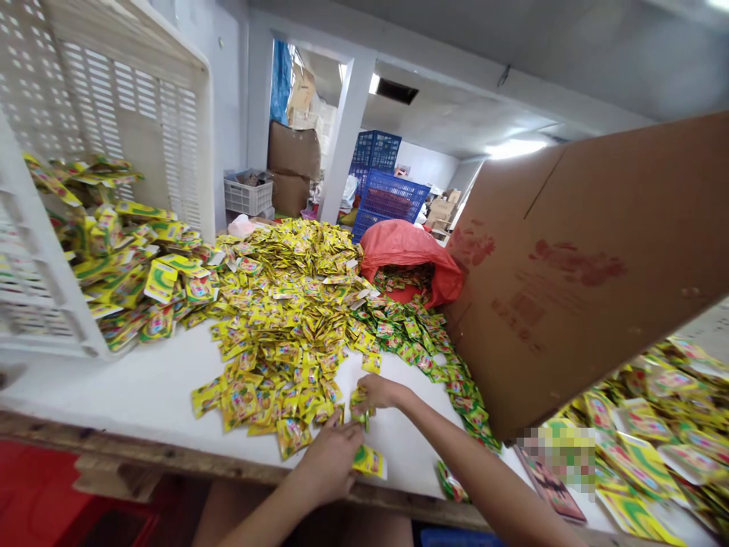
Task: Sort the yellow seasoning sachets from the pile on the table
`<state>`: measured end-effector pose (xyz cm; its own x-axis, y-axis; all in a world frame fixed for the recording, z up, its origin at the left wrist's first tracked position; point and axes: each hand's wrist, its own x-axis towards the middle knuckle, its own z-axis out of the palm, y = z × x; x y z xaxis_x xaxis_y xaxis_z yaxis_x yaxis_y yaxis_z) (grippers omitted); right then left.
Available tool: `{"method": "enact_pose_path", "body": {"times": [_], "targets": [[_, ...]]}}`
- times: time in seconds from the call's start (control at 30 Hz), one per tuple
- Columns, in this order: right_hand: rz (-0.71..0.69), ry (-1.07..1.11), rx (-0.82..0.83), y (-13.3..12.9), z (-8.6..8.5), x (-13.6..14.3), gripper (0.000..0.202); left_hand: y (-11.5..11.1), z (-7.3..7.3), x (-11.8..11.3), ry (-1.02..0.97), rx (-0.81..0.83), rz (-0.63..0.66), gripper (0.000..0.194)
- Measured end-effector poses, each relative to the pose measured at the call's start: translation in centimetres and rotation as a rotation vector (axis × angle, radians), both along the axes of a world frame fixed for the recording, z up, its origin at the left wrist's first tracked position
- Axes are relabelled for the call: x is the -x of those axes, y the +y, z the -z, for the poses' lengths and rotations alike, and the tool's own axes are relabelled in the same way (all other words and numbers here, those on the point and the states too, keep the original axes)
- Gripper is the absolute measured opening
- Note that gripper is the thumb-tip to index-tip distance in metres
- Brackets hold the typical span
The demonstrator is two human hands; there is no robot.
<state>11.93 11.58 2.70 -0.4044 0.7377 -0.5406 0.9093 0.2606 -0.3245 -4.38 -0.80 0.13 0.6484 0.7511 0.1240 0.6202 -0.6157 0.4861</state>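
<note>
Low over the white tabletop (410,395), my left hand (335,460) is closed, with a yellow-green packet (370,461) sticking out from under its fingers on the right. Just beyond it, my right hand (377,393) pinches a small packet (358,406), mostly covered by the fingers. The two hands are almost touching. A wide heap of yellow packets (290,327) spreads in front of and to the left of them. Green packets (418,334) lie in a band farther right, running out of a red sack (399,243) tipped on its side.
At left a white crate (187,152) lies tipped, spilling yellow-green packets. A large cardboard box (586,266) leans on the right, with more packets (643,448) beyond it. One green packet (452,482) rests by the front edge. Blue crates (392,194) stand behind.
</note>
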Motion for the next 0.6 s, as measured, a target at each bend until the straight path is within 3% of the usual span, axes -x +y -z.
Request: {"method": "enact_pose_path", "body": {"times": [0.2, 0.43, 0.6], "targets": [[0.019, 0.041, 0.031, -1.2, -0.4, -0.8, 0.036, -0.2, -0.4, -0.1, 0.018, 0.001, -0.002, 0.042], [0.11, 0.007, 0.014, -1.1, 0.6, -0.1, 0.033, 0.4, -0.8, -0.2, 0.096, -0.102, 0.096, 0.037], [0.125, -0.005, 0.125, -0.7, 0.5, -0.3, 0.04, 0.5, -1.3, -0.1, 0.104, -0.086, 0.162, 0.035]]}}
